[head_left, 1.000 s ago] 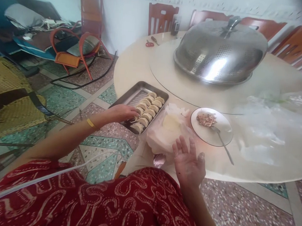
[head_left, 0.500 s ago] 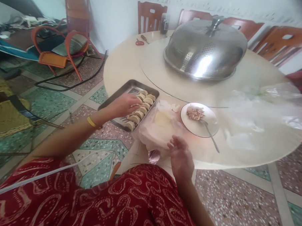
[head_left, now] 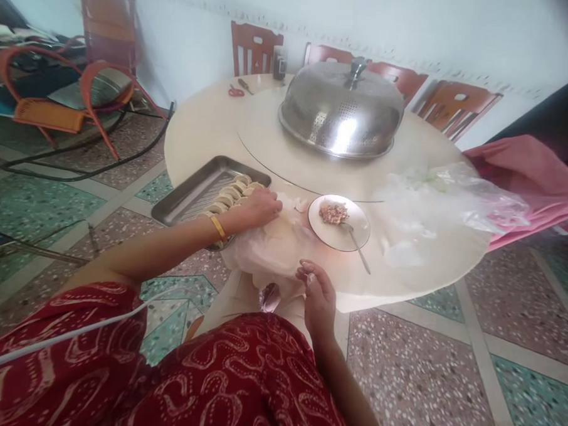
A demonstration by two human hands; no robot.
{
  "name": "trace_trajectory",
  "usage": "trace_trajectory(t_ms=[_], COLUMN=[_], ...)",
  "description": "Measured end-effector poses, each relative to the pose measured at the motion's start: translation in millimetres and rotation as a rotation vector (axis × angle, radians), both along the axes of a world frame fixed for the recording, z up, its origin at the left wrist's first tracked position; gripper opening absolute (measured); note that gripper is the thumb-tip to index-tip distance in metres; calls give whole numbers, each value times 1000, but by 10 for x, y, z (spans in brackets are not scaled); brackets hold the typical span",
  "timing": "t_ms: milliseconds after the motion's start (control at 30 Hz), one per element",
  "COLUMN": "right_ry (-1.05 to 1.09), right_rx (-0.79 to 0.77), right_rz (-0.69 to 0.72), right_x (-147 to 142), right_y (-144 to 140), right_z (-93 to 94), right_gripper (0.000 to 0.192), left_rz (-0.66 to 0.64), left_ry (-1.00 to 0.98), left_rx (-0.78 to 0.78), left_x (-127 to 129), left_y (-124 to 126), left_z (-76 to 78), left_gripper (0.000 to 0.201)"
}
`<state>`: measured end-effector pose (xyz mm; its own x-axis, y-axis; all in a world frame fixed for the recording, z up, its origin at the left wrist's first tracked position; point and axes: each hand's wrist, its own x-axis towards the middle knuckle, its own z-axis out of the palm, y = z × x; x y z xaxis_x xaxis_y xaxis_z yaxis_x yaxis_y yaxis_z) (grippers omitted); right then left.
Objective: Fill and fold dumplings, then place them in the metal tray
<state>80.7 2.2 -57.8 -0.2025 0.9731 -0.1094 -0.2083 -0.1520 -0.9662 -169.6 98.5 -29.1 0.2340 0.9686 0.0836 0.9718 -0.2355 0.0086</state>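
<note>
Your left hand [head_left: 260, 207] sits at the near right corner of the tray [head_left: 191, 193], fingers curled down onto the white bag [head_left: 273, 250] of wrappers just beside the dumplings [head_left: 231, 195]. Can't tell if it's gripping anything; fingertips are hidden. Gold bangle [head_left: 218, 228] on that wrist.

Your right hand [head_left: 318, 296] hangs at the table [head_left: 207, 125] edge, near side of the bag, fingers loosely curled, nothing visible in it.

Dumplings are lined in rows along the right side of the tray; left side of the tray bare metal. Tray overhangs the table's near left edge.

Right of the bag: plate [head_left: 353, 232] with a small heap of filling [head_left: 335, 213], spoon [head_left: 355, 240] resting in it, handle pointing toward you. Further right, crumpled clear plastic [head_left: 435, 201] on the table, pink cloth [head_left: 525, 179] beyond it.

Centre of table: turntable [head_left: 264, 124] carrying a steel dome cover [head_left: 341, 112]. Far edge: red scissors [head_left: 234, 91]. Wooden chairs [head_left: 253, 48] behind the table, orange chair [head_left: 58, 96] off to the left on the tiled floor [head_left: 446, 371].
</note>
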Motion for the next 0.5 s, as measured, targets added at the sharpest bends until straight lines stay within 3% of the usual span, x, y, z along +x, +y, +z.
trace_trajectory(t_ms=[133,267,400,500], right_ry=[-116,-327,-620,-715], right_rx=[187,584,1024,1153], right_rz=[3,-2,5,148], right_x=[4,-4,-29,-61], right_y=[70,208,413,528], right_z=[-62,-45,88,234], right_gripper=[21,20,41,51], left_rz=[35,78,78,23], left_ry=[-17,-84,-193,-341], left_rx=[0,-13,-15,3], left_x=[86,167,301,439], left_y=[-44,-169,-516,-840], left_z=[37,191,360,400], left_gripper=[22,24,24,22])
